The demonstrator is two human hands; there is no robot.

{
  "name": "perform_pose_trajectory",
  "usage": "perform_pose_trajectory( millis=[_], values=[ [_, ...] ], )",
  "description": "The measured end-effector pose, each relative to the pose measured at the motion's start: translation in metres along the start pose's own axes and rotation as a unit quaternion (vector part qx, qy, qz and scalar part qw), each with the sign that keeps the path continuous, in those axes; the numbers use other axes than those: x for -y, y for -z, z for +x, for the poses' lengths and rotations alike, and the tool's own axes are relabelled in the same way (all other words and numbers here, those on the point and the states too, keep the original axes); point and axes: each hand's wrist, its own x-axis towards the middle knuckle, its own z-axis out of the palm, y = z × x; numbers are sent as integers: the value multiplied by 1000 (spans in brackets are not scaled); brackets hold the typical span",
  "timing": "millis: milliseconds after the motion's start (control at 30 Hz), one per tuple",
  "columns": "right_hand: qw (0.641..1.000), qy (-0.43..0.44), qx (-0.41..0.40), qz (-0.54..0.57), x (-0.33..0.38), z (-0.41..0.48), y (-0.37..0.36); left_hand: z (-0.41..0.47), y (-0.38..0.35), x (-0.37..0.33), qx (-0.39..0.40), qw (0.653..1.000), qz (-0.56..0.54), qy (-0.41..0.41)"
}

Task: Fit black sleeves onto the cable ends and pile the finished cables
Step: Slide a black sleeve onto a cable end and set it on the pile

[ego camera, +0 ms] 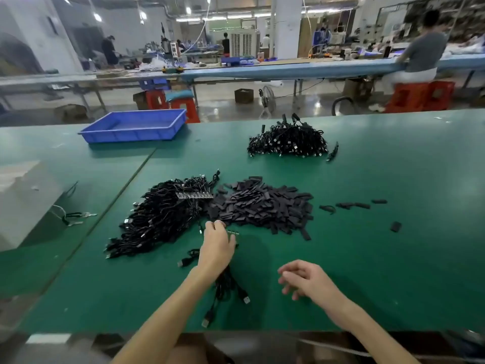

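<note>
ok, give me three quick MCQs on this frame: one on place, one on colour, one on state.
1. Where does the sleeve heap lie relative to the near cable heap?
A) to its left
B) to its right
C) on top of it

2. What colour is the tray at the back left?
A) blue
B) red
C) grey

3. What is the right hand doing?
A) gripping a cable
B) pressing on the sleeves
C) holding nothing, fingers loosely curled

Answers:
1 B: the sleeves sit beside the cables on the right, with their edges meeting.
2 A: its walls and floor are plainly blue.
3 C: it is over the bare green table, apart from both heaps, with nothing in its fingers.
</note>
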Motion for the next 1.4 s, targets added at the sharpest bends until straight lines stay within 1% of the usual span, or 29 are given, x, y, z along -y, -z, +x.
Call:
perform_pose_trajectory(
  millis=[100, 167, 200, 267, 367, 467, 567, 633, 800, 1167, 1300, 1400],
  values=[
    [997, 6, -62, 42, -12, 5, -3, 16, -6, -2, 48, 994, 95, 22],
    [992, 14, -110, 67, -21, 5, -3, 18, -11, -2, 57, 988, 141, -4],
    [988, 19, -134, 77, -23, 4, -2, 18, -13, -2, 59, 988, 141, -18],
    [985, 28, -153, 75, -23, 5, -3, 14, -17, -5, 85, 990, 105, -30],
    [990, 34, -135, 13, -19, 12, -15, 8, -20, -13, 144, 988, 23, -45],
    [988, 61, -142, -21, -10, 21, -25, -4, -22, -24, 171, 981, -49, -79],
    [984, 81, -156, -41, -4, 33, -33, -15, -25, -28, 178, 976, -86, -88],
    [981, 79, -173, -40, -4, 39, -36, -19, -26, -24, 171, 978, -87, -85],
    [986, 71, -143, -41, -8, 42, -36, -23, -22, -17, 153, 981, -58, -100],
    [984, 61, -168, -26, -11, 42, -34, -20, -25, -33, 115, 989, -17, -96],
    [983, 71, -167, -15, -11, 41, -33, -14, -22, -33, 136, 985, -22, -105],
    [982, 62, -179, -23, -13, 42, -34, -12, -21, -34, 145, 983, -21, -108]
  ],
)
